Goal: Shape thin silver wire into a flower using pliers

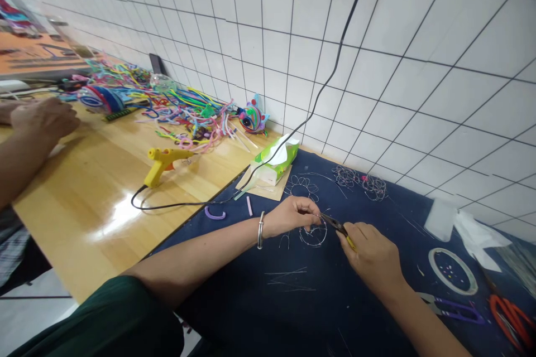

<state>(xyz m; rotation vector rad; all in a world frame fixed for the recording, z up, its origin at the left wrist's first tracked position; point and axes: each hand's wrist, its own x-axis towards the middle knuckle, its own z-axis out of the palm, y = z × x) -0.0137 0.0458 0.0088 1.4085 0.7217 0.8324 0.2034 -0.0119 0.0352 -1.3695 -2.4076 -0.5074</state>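
My left hand (295, 217) is closed in a pinch on a round frame of thin silvery wire (314, 244), held above the dark blue cloth. In my right hand (372, 254) is a pair of pliers (338, 225) with yellow handles, fingers wrapped round the grips. The pliers' jaws meet the wire right beside my left fingertips; what exactly they bite on is too small to make out. Behind my left hand lies a flower-shaped wire piece (302, 185). Several short straight wires (291, 279) lie on the cloth in front.
A yellow glue gun (161, 164) lies on the wooden table, its black cable crossing to the wall. Green tissue pack (274, 159), tangled wire shapes (362, 181), a bead dish (452, 270), purple-handled snips (456, 309) and orange scissors (508, 318) surround my hands. Another person's hands (42, 120) rest left.
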